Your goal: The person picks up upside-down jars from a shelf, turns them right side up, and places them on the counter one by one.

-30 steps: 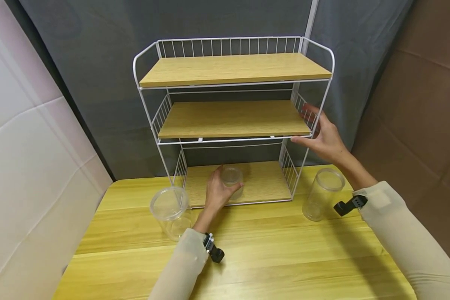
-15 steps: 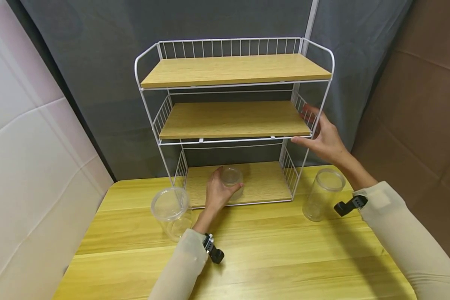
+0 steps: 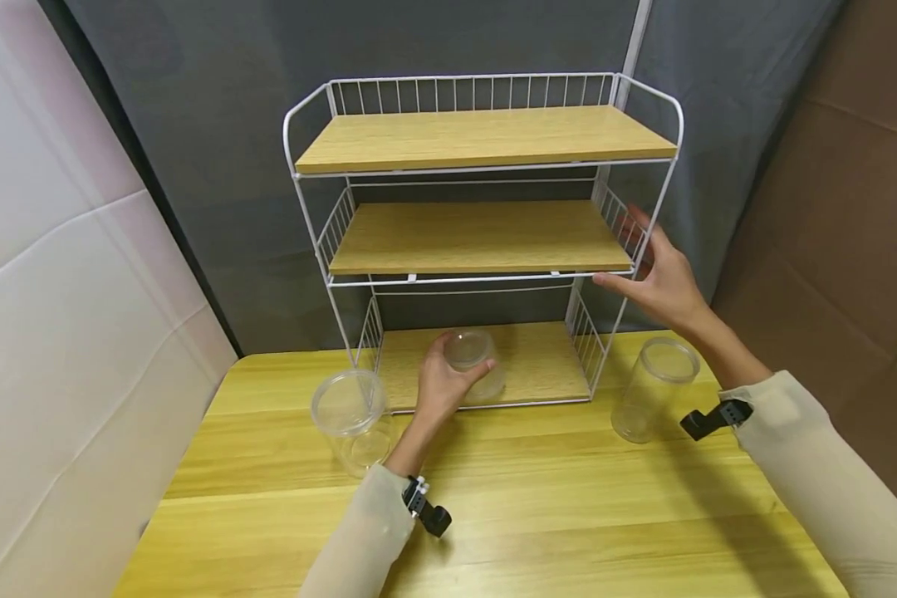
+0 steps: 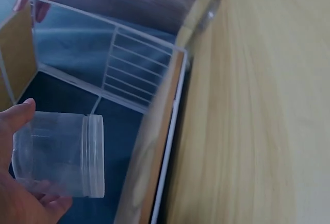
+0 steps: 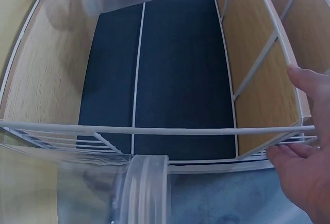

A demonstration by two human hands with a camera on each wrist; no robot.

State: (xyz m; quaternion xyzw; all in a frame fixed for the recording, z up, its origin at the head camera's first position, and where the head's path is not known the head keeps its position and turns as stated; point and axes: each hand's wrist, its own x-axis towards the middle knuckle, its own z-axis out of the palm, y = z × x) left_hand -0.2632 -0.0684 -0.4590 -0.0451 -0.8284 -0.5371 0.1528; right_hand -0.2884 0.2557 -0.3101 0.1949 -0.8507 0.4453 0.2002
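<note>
My left hand [image 3: 443,384] grips a small clear plastic jar [image 3: 486,384] over the bottom board of a white wire shelf rack [image 3: 486,139]. In the left wrist view a gap shows between the jar's ribbed end [image 4: 94,156] and that bottom board [image 4: 149,172]. On the rack's right side, my right hand [image 3: 667,284] holds the front corner of the middle shelf [image 3: 486,237]. Its thumb lies on the front rail, and the other fingers reach behind the side wires. Both jar and left hand show partly in the right wrist view.
A wide clear jar [image 3: 350,419] stands on the wooden table [image 3: 568,515] at the rack's front left. A tall clear jar [image 3: 652,390] stands at the right, below my right forearm. Grey cloth [image 3: 217,166] hangs behind the rack.
My left hand has raised the small jar off the bottom board. My right hand keeps its hold on the middle shelf. The head view has shifted a little, so the rack appears further right.
</note>
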